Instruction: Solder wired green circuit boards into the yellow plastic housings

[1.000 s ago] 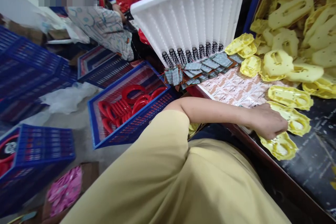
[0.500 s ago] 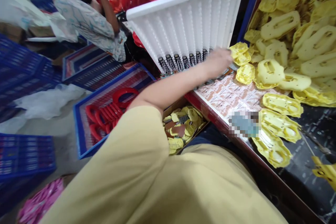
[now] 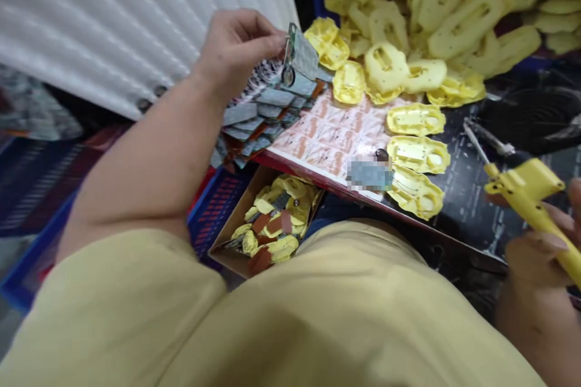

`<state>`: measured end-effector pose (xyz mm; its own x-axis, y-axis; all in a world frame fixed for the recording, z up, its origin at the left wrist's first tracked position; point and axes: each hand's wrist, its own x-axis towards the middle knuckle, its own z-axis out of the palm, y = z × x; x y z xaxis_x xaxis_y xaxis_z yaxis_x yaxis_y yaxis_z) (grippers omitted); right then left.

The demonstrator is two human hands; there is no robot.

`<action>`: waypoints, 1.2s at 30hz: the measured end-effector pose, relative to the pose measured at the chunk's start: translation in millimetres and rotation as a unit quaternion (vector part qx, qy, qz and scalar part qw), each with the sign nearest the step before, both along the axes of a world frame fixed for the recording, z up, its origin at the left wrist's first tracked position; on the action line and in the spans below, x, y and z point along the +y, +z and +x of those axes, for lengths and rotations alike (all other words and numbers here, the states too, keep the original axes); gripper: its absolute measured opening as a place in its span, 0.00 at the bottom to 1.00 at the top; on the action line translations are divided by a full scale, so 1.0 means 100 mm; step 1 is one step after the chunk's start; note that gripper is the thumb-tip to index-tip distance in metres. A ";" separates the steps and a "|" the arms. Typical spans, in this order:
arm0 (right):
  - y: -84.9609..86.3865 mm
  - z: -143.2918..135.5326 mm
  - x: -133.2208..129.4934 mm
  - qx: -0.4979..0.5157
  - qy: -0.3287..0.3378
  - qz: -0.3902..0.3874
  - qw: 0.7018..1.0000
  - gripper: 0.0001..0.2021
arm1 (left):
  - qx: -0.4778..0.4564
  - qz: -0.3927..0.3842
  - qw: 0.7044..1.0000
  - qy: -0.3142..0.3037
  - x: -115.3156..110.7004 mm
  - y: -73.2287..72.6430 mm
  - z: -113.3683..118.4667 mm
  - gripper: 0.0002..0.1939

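A small grey-green circuit board [image 3: 302, 57] with a round dark part hanging from it is pinched in the fingertips of the left hand [image 3: 236, 48], lifted just above a heap of similar grey boards [image 3: 261, 115] beside the white ribbed foam tray [image 3: 136, 18]. The right hand [image 3: 538, 272] grips a yellow-handled soldering iron [image 3: 529, 193] over the dark table [image 3: 467, 193], near three flat yellow plastic shells [image 3: 415, 154] lying in a row.

A single head-worn view looks steeply down and forward from close above the person's own chest. The left hand [image 3: 236, 48] sits upper centre, its fingers [image 3: 267, 42] pinching a small circuit board [image 3: 302, 57]. Beyond the fingers lies the desk [image 3: 458, 193]; below them a cardboard box [image 3: 236, 242]. The right hand [image 3: 535, 278] enters at the lower right edge.
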<state>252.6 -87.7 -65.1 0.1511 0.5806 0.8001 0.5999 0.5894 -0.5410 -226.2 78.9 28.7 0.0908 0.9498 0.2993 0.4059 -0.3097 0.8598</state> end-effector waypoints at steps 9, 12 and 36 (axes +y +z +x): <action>0.27 -0.58 0.15 -0.043 0.173 -0.190 0.966 0.13 | -0.164 -0.261 0.908 -0.284 -0.79 -0.40 1.63 0.25; 0.28 -0.69 0.16 -0.015 0.112 -0.172 0.979 0.18 | -0.222 -0.295 0.888 -0.274 -0.90 -0.62 1.83 0.27; 0.09 -0.51 -0.01 -0.055 0.026 -0.035 0.998 0.05 | -0.063 -0.155 0.967 -0.192 -0.65 -0.26 1.81 0.18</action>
